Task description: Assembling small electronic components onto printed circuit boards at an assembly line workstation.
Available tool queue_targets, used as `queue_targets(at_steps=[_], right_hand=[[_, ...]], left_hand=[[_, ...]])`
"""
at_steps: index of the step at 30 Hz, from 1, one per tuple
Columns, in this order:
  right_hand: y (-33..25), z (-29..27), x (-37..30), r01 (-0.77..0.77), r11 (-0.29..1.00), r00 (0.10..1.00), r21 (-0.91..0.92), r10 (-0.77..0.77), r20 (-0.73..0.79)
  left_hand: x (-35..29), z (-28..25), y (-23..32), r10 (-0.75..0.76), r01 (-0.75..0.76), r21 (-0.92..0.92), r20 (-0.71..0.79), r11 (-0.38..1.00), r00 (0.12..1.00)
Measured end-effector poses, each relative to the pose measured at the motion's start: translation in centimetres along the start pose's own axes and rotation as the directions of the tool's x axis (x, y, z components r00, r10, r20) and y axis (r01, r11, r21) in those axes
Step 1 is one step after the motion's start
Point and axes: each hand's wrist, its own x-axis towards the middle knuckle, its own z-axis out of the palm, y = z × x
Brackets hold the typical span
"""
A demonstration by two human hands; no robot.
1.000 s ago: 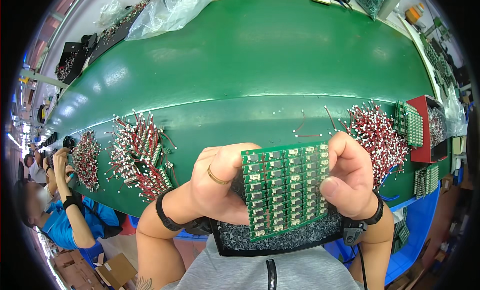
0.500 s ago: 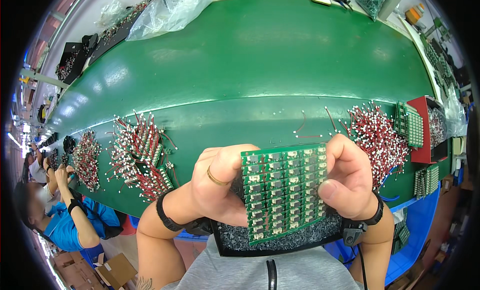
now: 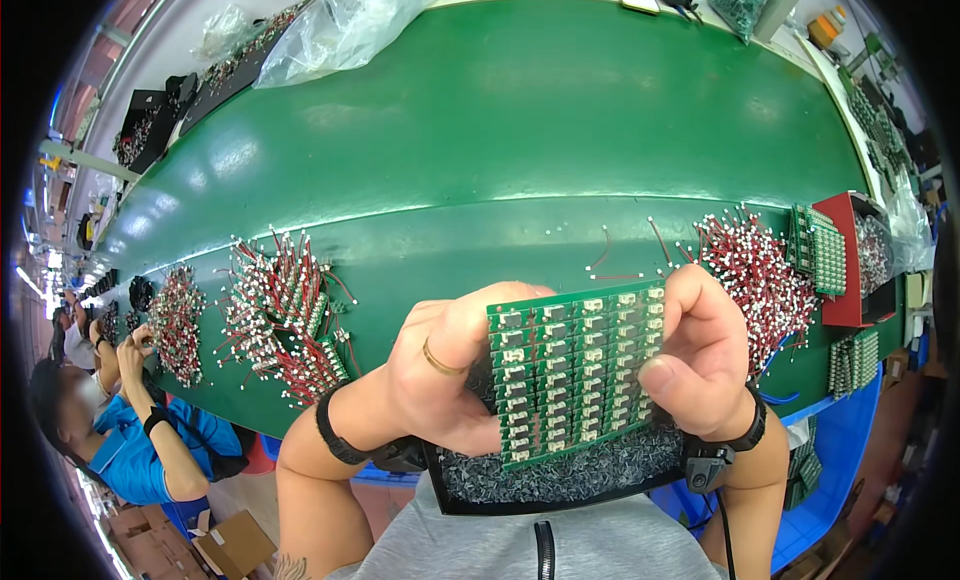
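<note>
A green circuit board panel, with rows of small white connectors and dark components, is held up in front of my body. My left hand, with a ring on one finger, grips its left edge; some of those fingers are hidden behind the panel. At the right edge my right hand pinches it between thumb and curled fingers. Below the panel is a black tray full of small grey bits, partly covered by the board and my hands.
Red-and-white wire leads lie piled on the right, beside a red box and stacked panels. Wired boards form a heap on the left. A blue bin stands lower right. A co-worker in blue sits at left.
The panel has tilted, its lower edge rising slightly, with both hands still on it. At left, the co-worker's arm and hands have shifted a little.
</note>
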Motion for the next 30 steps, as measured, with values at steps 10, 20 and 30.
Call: queue_targets(at_steps=[10, 20, 30], right_hand=[[0.7, 0.1, 0.1, 0.062, 0.998, 0.996, 0.033, -0.06, -0.061], [1.1, 0.7, 1.7, 0.099, 0.987, 0.986, 0.125, -0.08, -0.146], [1.4, 0.4, 1.2, 0.029, 0.987, 0.999, 0.16, -0.024, -0.038]], left_hand=[[-0.6, 0.0, 0.0, -0.078, 0.078, 0.056, 0.004, 0.995, 0.997], [-0.7, 1.6, 1.6, -0.264, 0.212, -0.243, -0.209, 0.947, 0.942], [-4.0, -1.5, -1.2, -0.344, 0.335, -0.086, -0.116, 0.938, 0.932]])
